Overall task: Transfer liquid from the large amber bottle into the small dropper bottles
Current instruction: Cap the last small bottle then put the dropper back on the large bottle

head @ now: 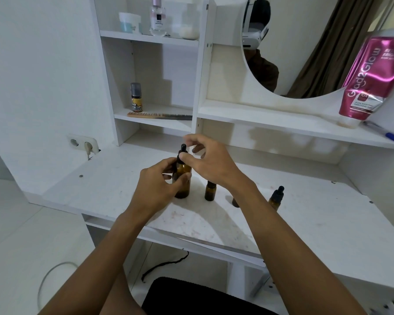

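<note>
The large amber bottle (183,180) stands upright on the white desk (123,196), topped by a black dropper cap (183,153). My left hand (159,185) grips the bottle's body from the left. My right hand (207,159) pinches the dropper cap from the right, thumb against the collar. To the right stands a small amber bottle (210,190) with no dropper on it. A second small bottle (235,202) is mostly hidden behind my right forearm. A third small dropper bottle (276,198) with a black cap stands further right.
Shelves rise behind the desk, holding a comb (159,115) and a small yellow-labelled bottle (136,97). A pink tube (369,76) stands cap-down on the right shelf, beside a blue pen (383,133). A round mirror (305,46) hangs above. A black chair seat (191,298) sits below the desk edge.
</note>
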